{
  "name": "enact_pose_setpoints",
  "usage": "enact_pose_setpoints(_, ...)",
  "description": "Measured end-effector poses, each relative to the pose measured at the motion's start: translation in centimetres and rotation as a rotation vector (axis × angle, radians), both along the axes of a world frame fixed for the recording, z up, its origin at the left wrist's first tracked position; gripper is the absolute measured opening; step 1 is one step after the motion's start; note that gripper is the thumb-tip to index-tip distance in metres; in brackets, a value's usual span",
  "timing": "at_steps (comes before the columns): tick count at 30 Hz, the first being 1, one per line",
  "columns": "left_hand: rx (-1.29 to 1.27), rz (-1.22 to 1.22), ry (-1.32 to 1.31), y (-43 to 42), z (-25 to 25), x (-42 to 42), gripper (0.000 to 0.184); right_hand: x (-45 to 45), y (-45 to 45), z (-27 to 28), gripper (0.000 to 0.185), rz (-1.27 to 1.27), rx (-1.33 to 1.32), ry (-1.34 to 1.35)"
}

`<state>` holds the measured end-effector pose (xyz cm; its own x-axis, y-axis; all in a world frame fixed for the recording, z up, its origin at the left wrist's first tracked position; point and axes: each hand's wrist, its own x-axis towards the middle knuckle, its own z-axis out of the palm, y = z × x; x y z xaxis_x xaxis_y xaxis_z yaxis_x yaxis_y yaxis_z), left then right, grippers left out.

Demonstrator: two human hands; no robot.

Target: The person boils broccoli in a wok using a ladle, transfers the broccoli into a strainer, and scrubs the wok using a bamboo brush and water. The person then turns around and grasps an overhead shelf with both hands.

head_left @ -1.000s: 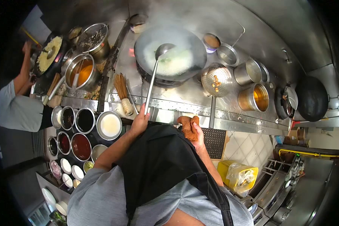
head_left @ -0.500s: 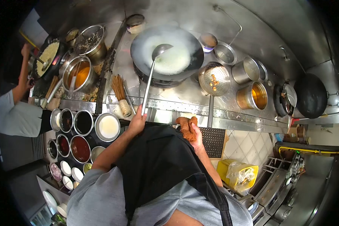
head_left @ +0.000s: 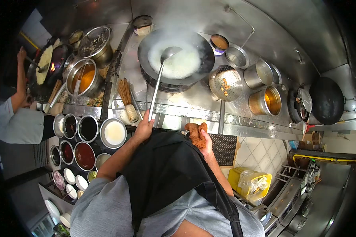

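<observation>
Ladle [head_left: 157, 89]: long axis slants forward and rightward, head in or just over the wok [head_left: 205, 51]
Left hand [head_left: 145, 127]: fingers wrapped round the ladle
Right hand [head_left: 206, 145]: fingers gripping brown cloth [head_left: 194, 132]

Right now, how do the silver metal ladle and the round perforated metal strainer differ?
The silver metal ladle has a smaller bowl; the round perforated metal strainer has a wider one, full of holes. The left grip holds the ladle across the dark wok's rim; no grip holds the strainer, which carries small brown pieces. Both have long straight handles.
</observation>
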<state>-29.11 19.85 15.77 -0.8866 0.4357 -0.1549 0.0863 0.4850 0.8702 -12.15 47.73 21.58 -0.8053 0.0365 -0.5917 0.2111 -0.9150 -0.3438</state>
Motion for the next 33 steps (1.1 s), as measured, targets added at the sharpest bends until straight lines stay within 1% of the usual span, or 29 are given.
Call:
enact_pose_setpoints(4,0.002,-0.005,-0.098,0.2,1.2,0.0,0.062,0.0,0.1,-0.2,0.052,0.016,0.004,-0.003)
enact_pose_setpoints(7,-0.01,-0.009,-0.093,0.3,2.3,0.0,0.062,0.1,0.1,-0.3,0.052,0.011,-0.007,0.005)
enact_pose_setpoints(13,-0.005,-0.013,-0.047,0.1,1.2,0.0,0.062,0.1,-0.1,-0.3,0.051,-0.004,-0.02,0.011)
enact_pose_setpoints(16,-0.012,-0.018,0.02,0.0,0.7,-0.1,0.061,0.0,-0.3,0.2,0.051,-0.003,-0.014,0.008)
enact_pose_setpoints(19,-0.001,-0.013,-0.037,0.0,0.7,-0.1,0.061,-0.1,-0.3,-0.2,0.051,-0.004,-0.012,0.005)
enact_pose_setpoints(33,-0.006,-0.01,-0.057,-0.1,1.3,-0.2,0.061,-0.5,-0.3,0.2,0.053,0.008,0.03,-0.022)
